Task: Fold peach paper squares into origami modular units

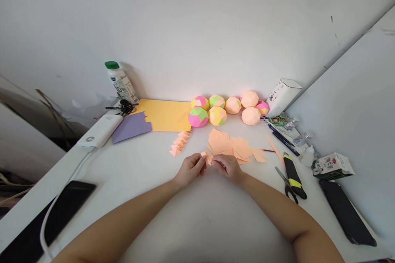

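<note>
Between my two hands is a small peach paper piece (209, 158), partly folded. My left hand (191, 168) pinches its left side between thumb and fingers. The fingers of my right hand (228, 167) are closed at its right edge; the fingertips partly hide the paper. Just beyond my right hand lies a loose pile of peach paper pieces (219, 141). A row of folded peach paper units (179, 144) sits on the table beyond my left hand. Several faceted paper balls (198, 117) in peach, pink, green and yellow stand against the wall.
Yellow card (168, 115) and purple card (132, 127) lie at back left, near a bottle (121, 82), keys (125, 107) and a white power bank (101, 129) with a cable. Scissors (286, 185), a utility knife (294, 176), a milk carton (332, 165) and a black phone (347, 213) are at right.
</note>
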`<state>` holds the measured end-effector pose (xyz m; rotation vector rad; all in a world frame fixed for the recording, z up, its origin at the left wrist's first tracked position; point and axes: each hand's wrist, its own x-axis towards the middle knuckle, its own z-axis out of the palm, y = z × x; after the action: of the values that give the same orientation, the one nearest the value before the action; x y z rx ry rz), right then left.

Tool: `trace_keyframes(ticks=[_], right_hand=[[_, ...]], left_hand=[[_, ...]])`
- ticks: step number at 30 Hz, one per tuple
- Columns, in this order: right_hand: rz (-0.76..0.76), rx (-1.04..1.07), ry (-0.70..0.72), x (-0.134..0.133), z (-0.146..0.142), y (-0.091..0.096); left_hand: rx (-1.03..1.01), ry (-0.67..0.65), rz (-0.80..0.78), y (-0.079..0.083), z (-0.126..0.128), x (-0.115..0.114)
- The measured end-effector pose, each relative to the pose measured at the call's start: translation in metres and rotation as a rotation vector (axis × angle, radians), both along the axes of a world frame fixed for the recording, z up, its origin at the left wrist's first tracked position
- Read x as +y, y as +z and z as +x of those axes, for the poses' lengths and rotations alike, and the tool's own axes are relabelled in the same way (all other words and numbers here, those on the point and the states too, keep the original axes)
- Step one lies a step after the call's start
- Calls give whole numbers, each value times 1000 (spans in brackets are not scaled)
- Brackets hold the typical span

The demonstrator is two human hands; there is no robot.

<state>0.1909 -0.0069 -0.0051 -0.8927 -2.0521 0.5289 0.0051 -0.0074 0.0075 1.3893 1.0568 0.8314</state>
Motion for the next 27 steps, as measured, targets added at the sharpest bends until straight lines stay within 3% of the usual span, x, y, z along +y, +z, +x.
trace_keyframes(ticks=[8, 14, 16, 19, 27], right_hand=[[-49, 110, -28, -1, -6, 3], [-408, 255, 59, -5, -11, 7], [-437, 248, 82, -6, -11, 6], [-301, 201, 83, -6, -10, 4], [385, -202, 43, -3, -6, 2]], left_hand=[[7, -16, -28, 3, 0, 0], [-31, -59, -24, 5, -1, 0], [-44, -56, -57, 5, -1, 1], [-77, -47, -117, 4, -2, 3], [-142, -51, -160, 5, -6, 6]])
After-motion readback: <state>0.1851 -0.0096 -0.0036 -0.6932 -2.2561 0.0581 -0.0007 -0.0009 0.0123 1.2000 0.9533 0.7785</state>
